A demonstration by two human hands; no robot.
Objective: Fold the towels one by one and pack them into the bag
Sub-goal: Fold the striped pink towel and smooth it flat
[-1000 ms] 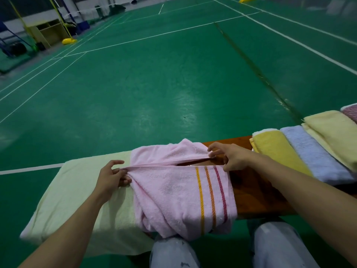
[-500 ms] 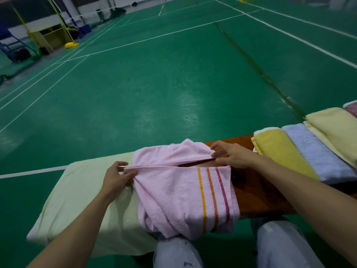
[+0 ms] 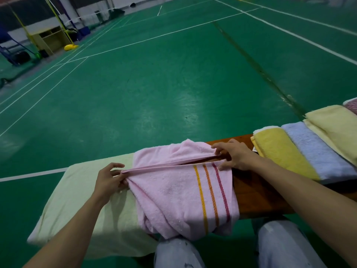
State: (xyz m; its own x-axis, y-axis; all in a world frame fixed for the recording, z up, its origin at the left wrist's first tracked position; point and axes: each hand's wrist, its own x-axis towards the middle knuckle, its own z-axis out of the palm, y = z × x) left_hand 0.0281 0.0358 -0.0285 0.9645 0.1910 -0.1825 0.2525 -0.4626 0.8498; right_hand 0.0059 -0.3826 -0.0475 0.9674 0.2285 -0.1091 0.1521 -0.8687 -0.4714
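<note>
A pink towel (image 3: pixel 173 190) with yellow, orange and red stripes lies across the wooden bench (image 3: pixel 257 196), its front part hanging over the near edge above my knees. My left hand (image 3: pixel 109 179) pinches the towel's left corner, where two edges meet. My right hand (image 3: pixel 231 154) pinches the upper edge at the towel's right end, and its lower fingers touch the near layer. The hem stretches taut between both hands. No bag is in view.
A pale green towel (image 3: pixel 77 200) is spread over the bench's left end, under the pink one. To the right lie folded towels: yellow (image 3: pixel 280 151), light blue (image 3: pixel 316 149), cream (image 3: pixel 336 128) and a dark pink one (image 3: pixel 351 106) at the frame edge. Green court floor lies beyond.
Both hands keep their pinch on the pink towel's edge, which stays taut. The two edges at the right end have come a little closer together. Otherwise only the view has shifted slightly.
</note>
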